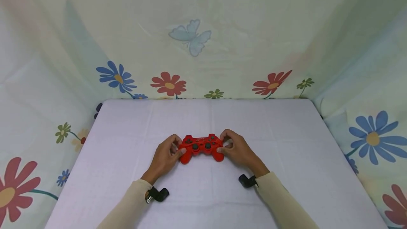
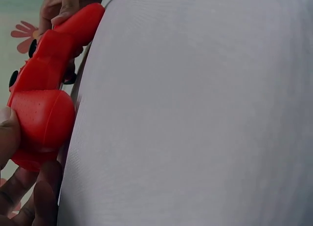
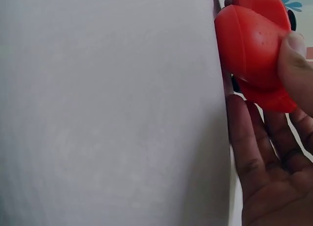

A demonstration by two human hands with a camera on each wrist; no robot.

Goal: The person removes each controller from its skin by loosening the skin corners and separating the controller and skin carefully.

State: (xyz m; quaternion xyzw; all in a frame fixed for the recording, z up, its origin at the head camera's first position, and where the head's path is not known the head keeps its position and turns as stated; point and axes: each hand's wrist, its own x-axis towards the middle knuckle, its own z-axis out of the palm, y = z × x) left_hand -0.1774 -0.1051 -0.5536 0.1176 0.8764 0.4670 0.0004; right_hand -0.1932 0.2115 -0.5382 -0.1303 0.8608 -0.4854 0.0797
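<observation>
Red controller (image 1: 201, 145), lower centre, long axis crosswise between left hand (image 1: 165, 153) and right hand (image 1: 236, 148); part-curled fingers (image 1: 173, 138) pinch both ends.

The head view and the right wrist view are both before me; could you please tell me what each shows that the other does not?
Only the head view shows the blue butterfly on the backdrop, the beige sleeves and the SONY lettering on the red controller.

Only the right wrist view shows the palm side of the right hand and a seam along the controller's handle.

Both show that hand's thumb on the controller, and the white table covering.
</observation>
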